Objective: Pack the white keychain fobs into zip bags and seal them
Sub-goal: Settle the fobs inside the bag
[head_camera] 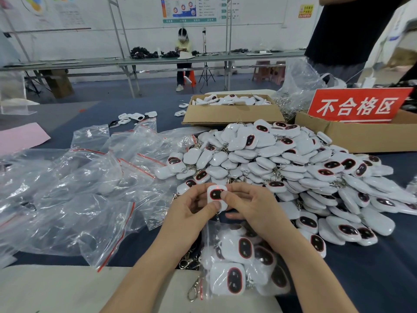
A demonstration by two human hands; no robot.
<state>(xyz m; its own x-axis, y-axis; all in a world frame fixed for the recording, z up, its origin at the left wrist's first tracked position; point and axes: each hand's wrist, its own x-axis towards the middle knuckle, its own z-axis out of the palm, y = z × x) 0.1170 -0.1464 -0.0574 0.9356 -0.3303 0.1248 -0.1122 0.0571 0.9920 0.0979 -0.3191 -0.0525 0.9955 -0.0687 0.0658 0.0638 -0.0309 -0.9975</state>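
Both hands hold one white keychain fob (216, 195) with a dark oval window, above the table's near middle. My left hand (191, 205) grips its left side, thumb along the lower edge. My right hand (247, 205) pinches its right side, thumb on the face. A small red light glows at the fob's top. Below my wrists lies a zip bag (241, 265) filled with several fobs, metal clips sticking out at its left. A big heap of loose fobs (293, 168) covers the table to the right. Empty red-striped zip bags (90, 177) are spread on the left.
Behind the heap stands an open cardboard box (232, 115) of fobs. A second box (361, 136) with a red sign sits at the right. A pink sheet (20, 136) lies far left. A person in dark clothes (352, 30) stands at the back right.
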